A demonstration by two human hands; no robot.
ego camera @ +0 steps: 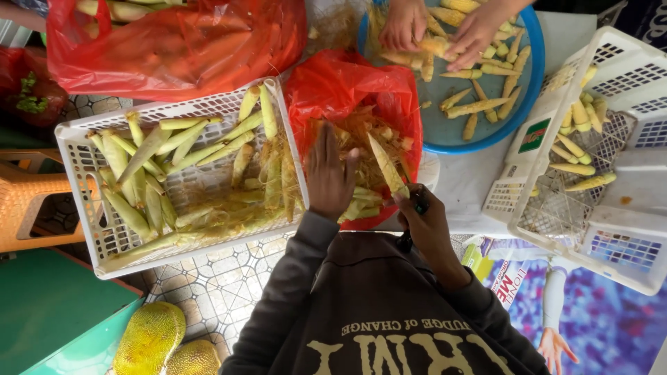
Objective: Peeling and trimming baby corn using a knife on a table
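**Yellow baby corn half-stripped over the red bag**

Yellow and pale green filled the head view. My right hand (425, 221) pinched a baby corn ear (388, 165) by its base, fingers pressed together around it and around what looked like a small dark tool, though I could not tell its kind. The ear pointed up and away over the red plastic bag (347, 90), which held husks and silk. My left hand (329, 175) hovered with fingers spread loosely over the bag's edge, just beside the white basket (73, 163) of unhusked ears, gripping nothing that I could see.

I judged the step as peeling: husk coming off one ear above the waste bag. The next move seemed to call for the left hand to take hold of the leaves while the right kept the base steady.

Across the bench, another person's hands (445, 31) sorted peeled ears in a blue basin (531, 83); a second white basket (625, 76) held more.
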